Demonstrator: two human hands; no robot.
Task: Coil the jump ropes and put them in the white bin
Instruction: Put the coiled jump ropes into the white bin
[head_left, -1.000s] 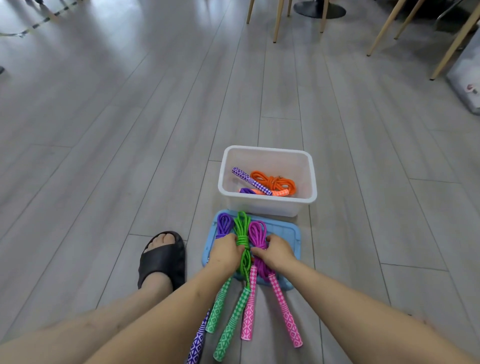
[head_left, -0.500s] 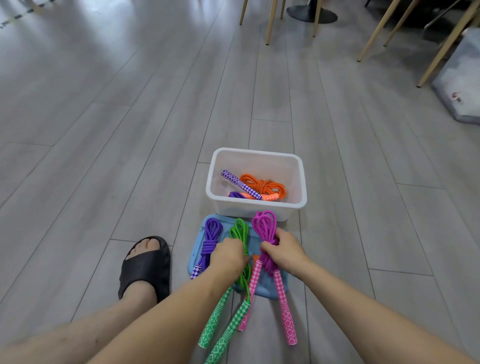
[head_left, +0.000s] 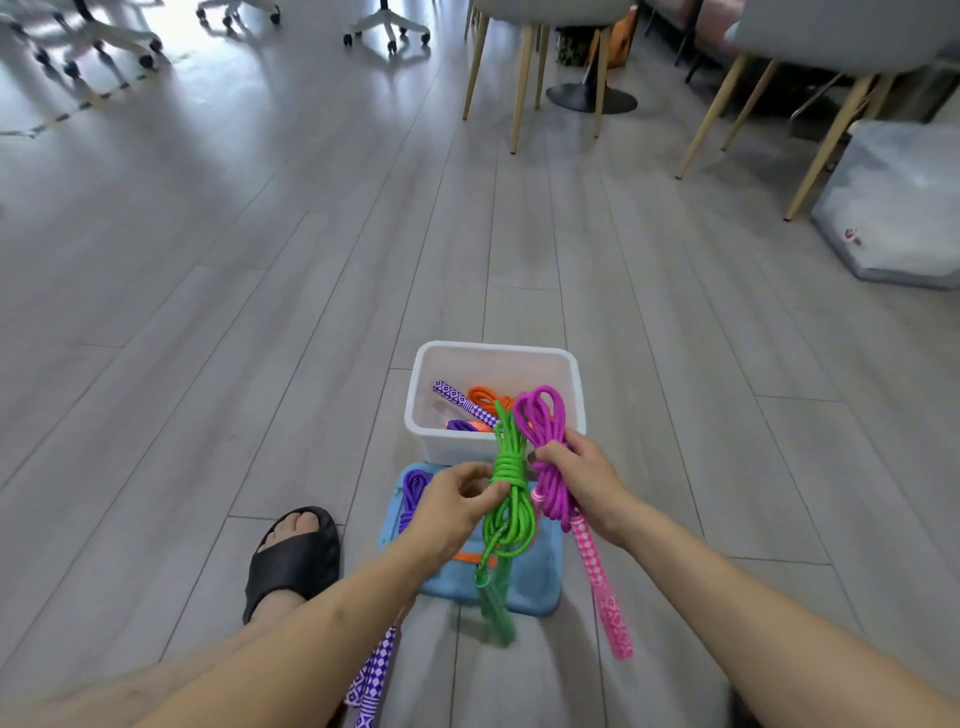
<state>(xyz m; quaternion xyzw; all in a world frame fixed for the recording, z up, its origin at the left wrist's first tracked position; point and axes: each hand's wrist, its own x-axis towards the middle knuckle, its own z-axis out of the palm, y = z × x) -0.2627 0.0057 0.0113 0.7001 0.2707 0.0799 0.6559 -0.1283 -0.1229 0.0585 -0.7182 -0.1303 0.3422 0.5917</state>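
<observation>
Two coiled ropes are off the floor: left hand (head_left: 451, 506) pinches the green jump rope (head_left: 508, 488) at its wrapped knot, right hand (head_left: 579, 480) grips the magenta jump rope (head_left: 545, 447) around its bundled middle. Both handle pairs hang below, blurred. Loop ends reach over the near rim of the white bin (head_left: 415, 410), which already holds an orange rope (head_left: 485, 396) and a purple-patterned handle (head_left: 457, 397). A coiled purple jump rope (head_left: 413, 491) lies on the blue lid (head_left: 535, 587) just in front of the bin, handles trailing toward me.

Step, as I judge it: transfer of coiled ropes to the bin. Next move calls for carrying both bundles forward past the rim before releasing, handles tucked in so they do not hang over the edge. Purple rope is left to collect.
</observation>
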